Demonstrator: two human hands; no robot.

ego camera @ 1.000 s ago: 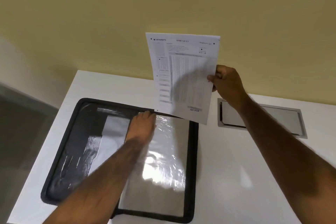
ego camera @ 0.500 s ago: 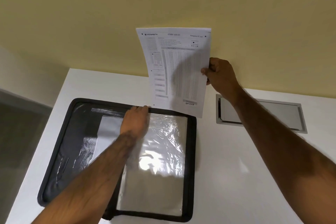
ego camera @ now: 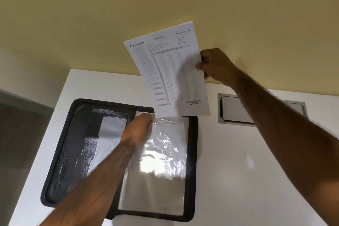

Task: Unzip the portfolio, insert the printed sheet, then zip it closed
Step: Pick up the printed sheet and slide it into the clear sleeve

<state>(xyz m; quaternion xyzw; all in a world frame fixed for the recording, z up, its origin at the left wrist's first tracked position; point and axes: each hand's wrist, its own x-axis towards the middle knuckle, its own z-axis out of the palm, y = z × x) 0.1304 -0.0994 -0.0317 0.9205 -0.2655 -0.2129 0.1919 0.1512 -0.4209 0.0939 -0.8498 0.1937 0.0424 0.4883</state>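
Note:
A black zip portfolio (ego camera: 60, 152) lies open flat on the white table, with a clear plastic sleeve (ego camera: 165, 161) on its right half. My left hand (ego camera: 136, 130) pinches the sleeve's top left edge near the spine. My right hand (ego camera: 214, 66) holds the printed sheet (ego camera: 170, 71) by its right edge, upright and tilted, above the far end of the portfolio. The sheet's bottom edge hangs just over the sleeve's top edge.
A grey metal flap plate (ego camera: 236, 110) is set into the white table (ego camera: 238, 170) right of the portfolio. A yellow wall stands behind the table. The table's left edge drops off to a dark floor (ego camera: 20, 134).
The printed sheet has tilted, its top leaning right, and its bottom edge has come down to the sleeve's top. My left hand has stayed on the sleeve's top edge.

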